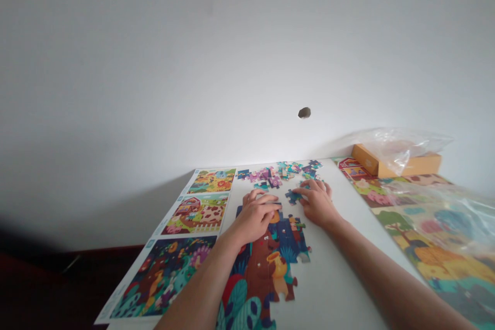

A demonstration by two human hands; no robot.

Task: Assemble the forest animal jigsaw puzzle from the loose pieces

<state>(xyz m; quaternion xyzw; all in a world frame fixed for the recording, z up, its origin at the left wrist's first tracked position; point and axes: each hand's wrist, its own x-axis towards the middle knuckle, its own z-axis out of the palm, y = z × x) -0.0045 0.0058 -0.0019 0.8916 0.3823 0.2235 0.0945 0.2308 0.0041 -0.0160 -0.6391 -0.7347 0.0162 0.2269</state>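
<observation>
Jigsaw puzzle [260,263], partly assembled, lies on a white tabletop [336,278], a brown bear and a golden pot showing among its joined pieces. A person's left hand [256,216] rests palm down over its far end, half open, fingers loosely bent and touching the surface, with nothing visibly grasped. To its right, the right hand [317,203] is partly open, its index fingertip on a dark blue piece [293,196]; whether the thumb pinches it cannot be told.

The left hand and forearm hide the far left part of the puzzle, whose near end is cut off by the frame. Colors blur together in the loose pieces [274,180] heaped beyond the hands, some partly covered by the right fingers.

Knobbed tabs and rounded notches shape the puzzle's right edge. At left, a smooth printed sheet [209,214] carries three bright scenes, its near corner beneath the left arm. At far right, crinkled clear plastic [402,144] drapes an orange box [410,166] with straight sides; more film glazes a colorful animal picture [436,263]. Behind stands a plain pale wall [154,72], pierced by one rough-edged hole [304,113].
</observation>
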